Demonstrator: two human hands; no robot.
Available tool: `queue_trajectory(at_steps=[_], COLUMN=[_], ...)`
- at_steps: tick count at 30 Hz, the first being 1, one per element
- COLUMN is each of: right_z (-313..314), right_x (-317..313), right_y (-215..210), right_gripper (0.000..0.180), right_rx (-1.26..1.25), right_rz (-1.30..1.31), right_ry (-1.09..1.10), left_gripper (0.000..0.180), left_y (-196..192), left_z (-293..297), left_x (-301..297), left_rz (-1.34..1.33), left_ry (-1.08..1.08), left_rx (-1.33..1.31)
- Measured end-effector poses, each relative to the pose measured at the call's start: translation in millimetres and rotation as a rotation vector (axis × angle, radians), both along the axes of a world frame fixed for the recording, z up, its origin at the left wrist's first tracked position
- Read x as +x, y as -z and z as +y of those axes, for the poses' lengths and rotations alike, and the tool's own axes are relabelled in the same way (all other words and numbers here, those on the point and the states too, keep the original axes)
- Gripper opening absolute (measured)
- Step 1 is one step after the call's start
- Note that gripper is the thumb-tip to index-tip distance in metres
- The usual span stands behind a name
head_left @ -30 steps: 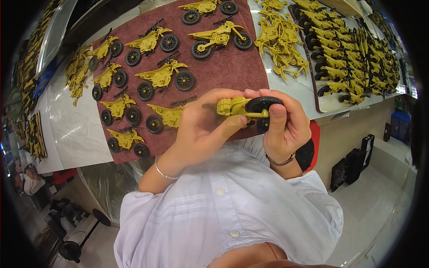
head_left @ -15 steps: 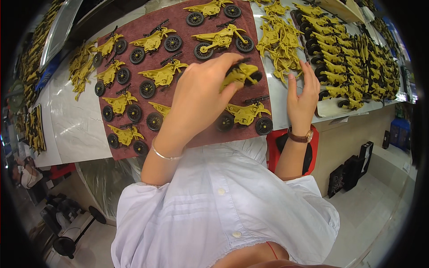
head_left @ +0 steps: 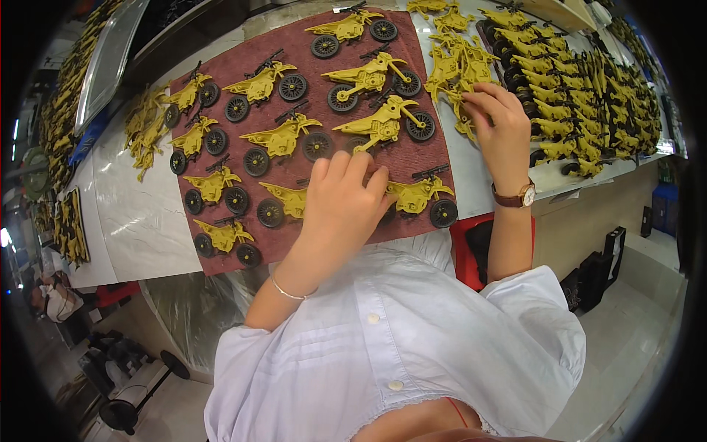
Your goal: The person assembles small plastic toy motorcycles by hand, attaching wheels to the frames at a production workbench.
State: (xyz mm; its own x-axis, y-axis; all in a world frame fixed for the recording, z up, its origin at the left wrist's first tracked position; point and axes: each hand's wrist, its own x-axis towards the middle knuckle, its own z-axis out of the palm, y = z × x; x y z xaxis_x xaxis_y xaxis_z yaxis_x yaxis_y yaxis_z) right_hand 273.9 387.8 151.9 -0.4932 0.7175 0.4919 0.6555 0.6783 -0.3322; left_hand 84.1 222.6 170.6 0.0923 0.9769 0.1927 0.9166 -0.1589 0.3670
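Observation:
My left hand (head_left: 342, 199) hovers low over the maroon cloth, holding nothing, its bent fingers apart. Just beyond its fingertips lies a yellow toy motorcycle (head_left: 383, 124) with black wheels; the fingers partly cover its rear wheel. Another toy motorcycle (head_left: 418, 196) sits to the right of this hand, its rear end hidden behind it. My right hand (head_left: 502, 125), with a watch at the wrist, reaches to a pile of yellow plastic motorcycle body parts (head_left: 445, 70). Its thumb and forefinger close on one body part (head_left: 465, 125) at the pile's near end.
More toy motorcycles lie in rows on the maroon cloth (head_left: 221, 274). Loose yellow parts (head_left: 143, 129) are heaped left of it. At the right, a tray holds tightly packed toy motorcycles (head_left: 560, 96). A red stool (head_left: 471, 250) stands below the table's front edge.
The toy motorcycle from my left hand now lies on the cloth, and that hand has drawn back toward me. My right hand has gone from resting flat to pinching at the pile.

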Motion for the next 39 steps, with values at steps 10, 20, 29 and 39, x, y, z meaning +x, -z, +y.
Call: queue_trajectory(at_steps=[10, 20, 29, 39], right_z=[-26, -32, -23, -52], right_x=[20, 20, 14, 6], right_y=[-6, 16, 12, -26], right_gripper=[0.024, 0.036, 0.030, 0.024], right_rx=[-0.293, -0.377, -0.220, -0.104], right_rz=[0.890, 0.441, 0.208, 0.449], right_ry=[0.237, 0.370, 0.340, 0.056], left_gripper=[0.021, 0.016, 0.032, 0.050], left_y=[0, 8, 15, 4], left_z=[-7, -2, 1, -6], left_x=[-8, 16, 11, -16], left_rz=[-0.300, -1.292, -1.698, -2.035], left_ry=[0.049, 0.012, -0.011, -0.190], left_rx=[-0.016, -0.493, -0.518, -0.459])
